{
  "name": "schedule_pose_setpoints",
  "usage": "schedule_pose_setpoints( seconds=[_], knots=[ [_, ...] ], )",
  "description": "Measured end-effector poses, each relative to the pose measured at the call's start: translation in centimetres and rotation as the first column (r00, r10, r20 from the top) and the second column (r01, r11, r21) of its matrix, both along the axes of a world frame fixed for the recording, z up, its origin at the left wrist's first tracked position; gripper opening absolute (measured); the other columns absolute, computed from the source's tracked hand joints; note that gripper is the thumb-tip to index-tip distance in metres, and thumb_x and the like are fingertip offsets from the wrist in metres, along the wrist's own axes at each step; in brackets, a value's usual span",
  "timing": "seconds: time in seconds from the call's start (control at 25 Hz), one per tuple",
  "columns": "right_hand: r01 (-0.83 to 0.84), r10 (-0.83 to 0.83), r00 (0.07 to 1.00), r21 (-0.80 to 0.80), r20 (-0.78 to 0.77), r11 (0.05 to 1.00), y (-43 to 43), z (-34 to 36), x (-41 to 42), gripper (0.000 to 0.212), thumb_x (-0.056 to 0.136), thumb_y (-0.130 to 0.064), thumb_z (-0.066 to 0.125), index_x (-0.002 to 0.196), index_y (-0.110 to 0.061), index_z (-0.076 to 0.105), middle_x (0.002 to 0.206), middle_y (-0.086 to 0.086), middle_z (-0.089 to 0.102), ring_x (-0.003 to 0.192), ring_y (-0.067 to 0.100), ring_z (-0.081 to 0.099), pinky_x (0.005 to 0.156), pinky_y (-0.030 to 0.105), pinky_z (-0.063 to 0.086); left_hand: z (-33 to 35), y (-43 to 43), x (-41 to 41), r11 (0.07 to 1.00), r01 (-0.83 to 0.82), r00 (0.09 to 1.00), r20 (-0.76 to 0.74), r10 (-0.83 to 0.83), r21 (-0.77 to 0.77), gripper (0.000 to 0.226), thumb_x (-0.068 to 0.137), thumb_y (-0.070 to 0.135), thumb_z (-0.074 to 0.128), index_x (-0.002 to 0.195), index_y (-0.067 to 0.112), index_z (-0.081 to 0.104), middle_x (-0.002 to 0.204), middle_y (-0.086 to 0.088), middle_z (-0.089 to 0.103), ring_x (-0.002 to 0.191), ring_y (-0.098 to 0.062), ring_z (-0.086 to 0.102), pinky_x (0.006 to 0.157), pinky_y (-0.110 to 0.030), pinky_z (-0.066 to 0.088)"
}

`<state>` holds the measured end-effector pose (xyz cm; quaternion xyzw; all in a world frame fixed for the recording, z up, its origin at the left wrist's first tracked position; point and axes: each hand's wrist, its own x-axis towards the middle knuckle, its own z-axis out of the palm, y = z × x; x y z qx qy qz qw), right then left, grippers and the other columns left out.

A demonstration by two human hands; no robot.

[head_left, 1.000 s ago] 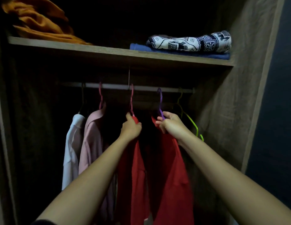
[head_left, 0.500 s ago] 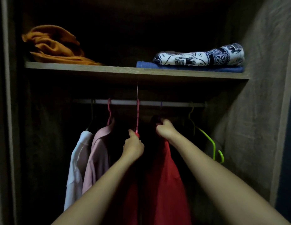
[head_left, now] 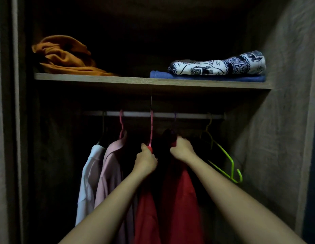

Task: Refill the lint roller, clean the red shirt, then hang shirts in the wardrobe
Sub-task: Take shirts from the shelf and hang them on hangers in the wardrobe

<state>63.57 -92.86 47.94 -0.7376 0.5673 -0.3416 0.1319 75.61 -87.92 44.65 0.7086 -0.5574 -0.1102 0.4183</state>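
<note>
— Where are the hands?

— Both are inside the wardrobe [head_left: 285, 120], just under the rail [head_left: 188, 116]. The left hand [head_left: 146, 162] is curled round the neck of a pink hanger [head_left: 151, 127], right at a red shirt's [head_left: 146, 217] collar. The right hand [head_left: 182, 149] grips the top of a second red shirt [head_left: 179, 199] just beside it.

— Are both shirts hung?

— The pink hanger is hooked on the rail's middle. Over the right hand a purple hook [head_left: 174, 117] sits on the rail; too dark there to tell more.

— And around them?

— A pink shirt [head_left: 109, 173] and a white shirt [head_left: 89, 173] hang toward the rail's left end, a bare green hanger [head_left: 223, 155] at its right end. Folded cloths lie on the shelf [head_left: 118, 81].
</note>
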Motion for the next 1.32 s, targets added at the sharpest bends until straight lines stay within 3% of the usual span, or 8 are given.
schedule_pose_setpoints(
  seconds=[0.16, 0.44, 0.6, 0.72, 0.84, 1.04, 1.16, 1.32],
  knots=[
    [-0.019, -0.007, 0.986, -0.154, -0.167, 0.988, 2.8, -4.2, -1.0, 0.087, 0.084, -0.003, 0.055, 0.148, -0.008, -0.005, 0.151, 0.02, 0.02, 0.129, 0.038, 0.04, 0.104, 0.041, 0.037, -0.3, 0.2, 0.2, 1.0, -0.012, 1.0, -0.007, 0.012, -0.008, 0.06, 0.095, 0.017, 0.043, 0.145, 0.002, 0.014, 0.13, -0.029, 0.05, 0.117, -0.042, 0.051, 0.097, -0.039, 0.041],
    [0.041, -0.121, 0.939, -0.244, -0.321, 0.969, 2.2, -4.5, -2.4, 0.075, 0.091, -0.006, 0.046, 0.147, -0.005, -0.005, 0.156, 0.02, 0.006, 0.133, 0.037, 0.035, 0.107, 0.041, 0.034, -0.3, 0.8, -1.2, 0.999, -0.043, 0.999, -0.033, 0.043, 0.02, 0.055, 0.096, 0.02, 0.042, 0.142, 0.002, 0.018, 0.131, -0.027, 0.047, 0.119, -0.043, 0.049, 0.098, -0.043, 0.039],
    [-0.003, -0.194, 0.906, -0.464, -0.376, 0.886, 4.8, -4.0, -2.6, 0.068, 0.096, -0.041, 0.032, 0.147, -0.002, 0.008, 0.156, 0.017, 0.011, 0.145, 0.026, 0.016, 0.116, 0.038, 0.019, 2.4, 4.0, -1.1, 0.99, -0.053, 0.919, 0.382, 0.1, -0.132, 0.063, 0.094, 0.029, 0.047, 0.144, 0.0, 0.021, 0.138, -0.02, 0.046, 0.123, -0.036, 0.048, 0.099, -0.041, 0.04],
    [-0.068, -0.256, 0.914, -0.74, -0.316, 0.669, 7.6, -1.8, -2.7, 0.074, 0.092, -0.058, 0.017, 0.135, -0.004, 0.044, 0.141, 0.015, 0.047, 0.131, 0.024, 0.045, 0.106, 0.038, 0.037, 6.7, 8.0, 0.2, 0.687, 0.209, 0.777, 0.545, 0.316, -0.696, 0.046, 0.088, 0.027, 0.043, 0.122, -0.002, 0.057, 0.122, -0.019, 0.063, 0.112, -0.03, 0.061, 0.089, -0.035, 0.05],
    [-0.151, -0.256, 0.912, -0.844, -0.32, 0.515, 8.3, 2.0, -2.4, 0.083, 0.089, -0.066, 0.012, 0.138, -0.006, 0.041, 0.147, 0.012, 0.039, 0.139, 0.021, 0.028, 0.114, 0.038, 0.017, 12.4, 9.1, 4.4, 0.375, 0.36, 0.633, 0.519, 0.575, -0.854, 0.048, 0.086, 0.025, 0.042, 0.119, -0.006, 0.059, 0.126, -0.025, 0.058, 0.12, -0.034, 0.055, 0.099, -0.038, 0.044],
    [-0.207, -0.341, 0.859, -0.869, -0.382, 0.45, 6.5, 8.3, -0.8, 0.087, 0.087, -0.069, 0.011, 0.142, -0.006, 0.032, 0.152, 0.013, 0.028, 0.142, 0.02, 0.016, 0.115, 0.039, 0.01, 21.1, 8.9, 11.7, 0.779, -0.199, 0.514, 0.613, 0.6, -0.594, 0.057, 0.094, 0.049, 0.034, 0.147, 0.027, 0.025, 0.157, -0.017, 0.007, 0.143, -0.04, 0.01, 0.109, -0.063, 0.018],
    [-0.207, -0.368, 0.845, -0.871, -0.389, 0.445, 5.7, 9.8, -0.6, 0.083, 0.087, -0.068, 0.009, 0.144, -0.01, 0.029, 0.151, 0.013, 0.032, 0.141, 0.022, 0.021, 0.114, 0.041, 0.012, 22.4, 9.6, 12.8, 0.871, -0.373, 0.551, 0.679, 0.485, -0.32, 0.059, 0.091, 0.063, 0.024, 0.139, 0.033, 0.038, 0.149, -0.013, 0.029, 0.135, -0.041, 0.028, 0.105, -0.064, 0.021],
    [-0.191, -0.344, 0.876, -0.897, -0.339, 0.398, 5.1, 10.5, -0.8, 0.072, 0.09, -0.063, 0.014, 0.141, -0.017, 0.036, 0.129, 0.018, 0.055, 0.121, 0.031, 0.052, 0.108, 0.041, 0.021, 22.5, 10.9, 12.7, 0.9, -0.176, 0.479, 0.764, 0.433, -0.4, 0.055, 0.096, 0.047, 0.032, 0.082, 0.008, 0.067, 0.091, -0.013, 0.063, 0.096, -0.031, 0.061, 0.09, -0.044, 0.047]
  ],
)
